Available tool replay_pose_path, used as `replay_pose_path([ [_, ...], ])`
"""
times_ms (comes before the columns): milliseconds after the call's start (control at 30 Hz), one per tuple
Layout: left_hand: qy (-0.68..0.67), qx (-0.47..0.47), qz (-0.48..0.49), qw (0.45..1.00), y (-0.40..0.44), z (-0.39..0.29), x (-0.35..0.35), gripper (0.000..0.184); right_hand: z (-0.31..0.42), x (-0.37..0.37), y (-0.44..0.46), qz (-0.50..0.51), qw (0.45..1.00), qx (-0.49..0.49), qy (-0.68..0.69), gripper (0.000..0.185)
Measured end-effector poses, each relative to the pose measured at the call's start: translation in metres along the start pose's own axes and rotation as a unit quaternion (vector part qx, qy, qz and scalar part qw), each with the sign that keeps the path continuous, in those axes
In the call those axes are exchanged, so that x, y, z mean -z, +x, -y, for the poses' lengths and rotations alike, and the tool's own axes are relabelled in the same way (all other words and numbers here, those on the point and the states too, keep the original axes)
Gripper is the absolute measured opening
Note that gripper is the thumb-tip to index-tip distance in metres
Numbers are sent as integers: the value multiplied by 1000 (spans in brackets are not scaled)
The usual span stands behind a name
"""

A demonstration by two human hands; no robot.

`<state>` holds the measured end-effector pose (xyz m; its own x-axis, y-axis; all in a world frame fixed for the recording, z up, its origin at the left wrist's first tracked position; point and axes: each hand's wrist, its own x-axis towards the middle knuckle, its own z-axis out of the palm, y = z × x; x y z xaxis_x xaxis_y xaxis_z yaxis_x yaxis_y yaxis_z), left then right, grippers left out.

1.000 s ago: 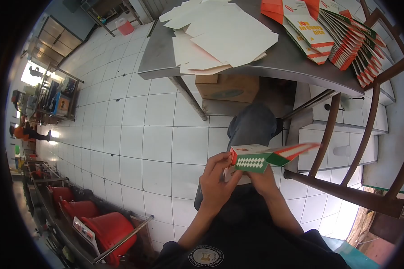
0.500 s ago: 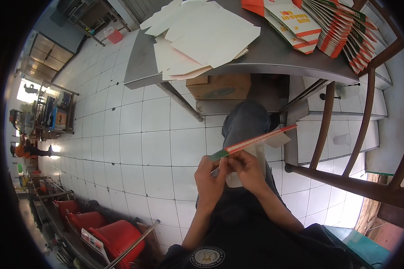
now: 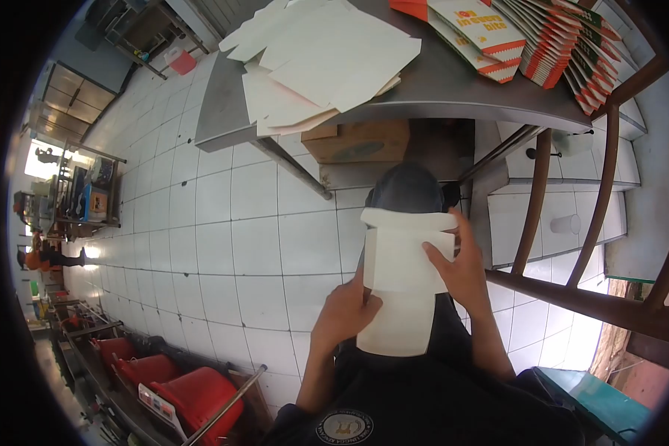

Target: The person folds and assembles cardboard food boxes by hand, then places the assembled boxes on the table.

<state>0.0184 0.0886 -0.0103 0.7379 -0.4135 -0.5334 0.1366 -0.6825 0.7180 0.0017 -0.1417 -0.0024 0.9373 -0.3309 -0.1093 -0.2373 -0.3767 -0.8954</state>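
A partly folded cardboard food box (image 3: 401,286) lies over my lap with its white inside facing up. Its far flap stands bent up and its near panel lies flat toward my body. My left hand (image 3: 347,312) grips its left edge, thumb on top and fingers underneath. At the upper right corner my right hand (image 3: 464,264) holds the side, thumb pressing on the white surface and fingers behind the edge. On the metal table (image 3: 453,100) ahead lies a loose pile of flat white box blanks (image 3: 342,56). Folded red, green and white boxes (image 3: 487,37) are stacked to its right.
Under the table sits a brown carton (image 3: 364,141). A brown chair frame (image 3: 572,297) stands close on my right, near white tiled steps (image 3: 520,223). Red chairs (image 3: 197,401) line the lower left. A person (image 3: 41,256) is far off at the left.
The box has turned from edge-on, with its red and green strip showing, to white inside up. My right hand has moved up and right along it; my left hand has shifted slightly down.
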Motion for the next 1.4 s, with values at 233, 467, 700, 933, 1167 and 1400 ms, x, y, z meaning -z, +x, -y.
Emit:
replay_pose_path([
  [233,-208,-154,-153,954,43,3,-3,58,-24,-27,4,-53,997,30,39,50],
  [467,8,-211,-267,940,56,-15,-17,56,-38,-44,5,-51,986,99,-120,43],
  [700,47,-103,-156,981,92,-11,16,44,-37,-49,12,-81,994,60,-33,30],
  [933,-254,-175,-235,922,102,-1,-4,10,-49,-45,11,-117,990,61,44,26],
  [1167,-176,-298,-192,918,84,21,-2,16,-35,-37,3,-88,976,169,107,22],
  [1400,118,-304,-383,864,36,-21,2,19,-24,-26,-5,-54,989,140,16,20],
])
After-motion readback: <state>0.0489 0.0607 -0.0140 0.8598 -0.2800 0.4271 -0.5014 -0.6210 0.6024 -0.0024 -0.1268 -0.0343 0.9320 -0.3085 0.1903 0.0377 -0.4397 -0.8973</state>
